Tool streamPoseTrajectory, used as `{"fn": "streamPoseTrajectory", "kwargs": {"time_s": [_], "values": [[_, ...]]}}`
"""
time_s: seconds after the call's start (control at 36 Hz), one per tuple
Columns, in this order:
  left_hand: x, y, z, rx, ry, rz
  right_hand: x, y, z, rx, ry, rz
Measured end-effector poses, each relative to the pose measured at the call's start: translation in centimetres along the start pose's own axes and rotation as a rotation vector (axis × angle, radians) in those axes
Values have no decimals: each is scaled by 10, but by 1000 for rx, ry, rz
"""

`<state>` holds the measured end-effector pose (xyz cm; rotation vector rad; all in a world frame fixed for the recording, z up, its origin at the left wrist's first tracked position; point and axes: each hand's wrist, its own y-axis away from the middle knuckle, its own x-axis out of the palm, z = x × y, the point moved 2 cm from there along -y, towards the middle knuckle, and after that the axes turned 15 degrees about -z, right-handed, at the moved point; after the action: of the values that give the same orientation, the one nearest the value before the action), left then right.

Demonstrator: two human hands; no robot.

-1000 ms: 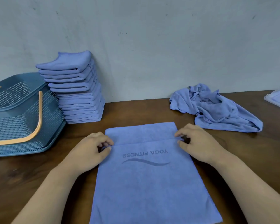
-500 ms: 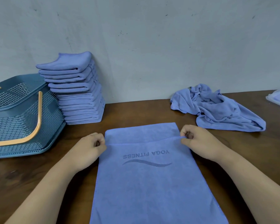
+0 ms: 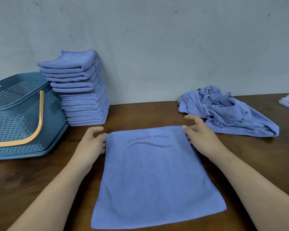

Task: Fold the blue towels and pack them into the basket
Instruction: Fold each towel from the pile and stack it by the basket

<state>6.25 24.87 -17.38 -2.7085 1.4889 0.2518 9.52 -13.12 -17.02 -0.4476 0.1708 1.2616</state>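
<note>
Loosely spread, left hand (image 3: 92,144) and right hand (image 3: 199,135) touch far corners of the towel (image 3: 155,177).

We look down on a dark wooden table (image 3: 265,157) set against a pale grey wall (image 3: 157,47). In front of us a blue towel (image 3: 153,180) lies flat, printed "YOGA FITNESS" upside down near its far edge. Our left hand (image 3: 93,144) sits against the towel's far left corner, fingers curled at the edge; we cannot tell whether it grips. Our right hand (image 3: 202,137) rests at the far right corner, fingers spread and relaxed. Far left stands a dark blue perforated basket (image 3: 15,120) with an orange handle (image 3: 38,120). Just beside it, a tall stack of folded blue towels (image 3: 80,94) leans on the wall. Far right lies a crumpled heap of blue towels (image 3: 228,114).
</note>
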Motion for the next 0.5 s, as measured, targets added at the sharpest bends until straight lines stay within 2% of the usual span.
{"fn": "streamPoseTrajectory", "kwargs": {"time_s": [0.17,0.28,0.36,0.42,0.5], "values": [[-6,4,1,208,-256,144,3,11,1,-86,120,23],[-2,9,-1,272,-214,99,5,12,-3,-132,151,-48],[-2,7,-3,344,-174,27,3,8,1,-175,144,-184],[-1,5,0,422,-289,25,3,7,4,-211,226,-189],[4,5,7,553,-619,102,9,6,0,-258,419,-71]]}}
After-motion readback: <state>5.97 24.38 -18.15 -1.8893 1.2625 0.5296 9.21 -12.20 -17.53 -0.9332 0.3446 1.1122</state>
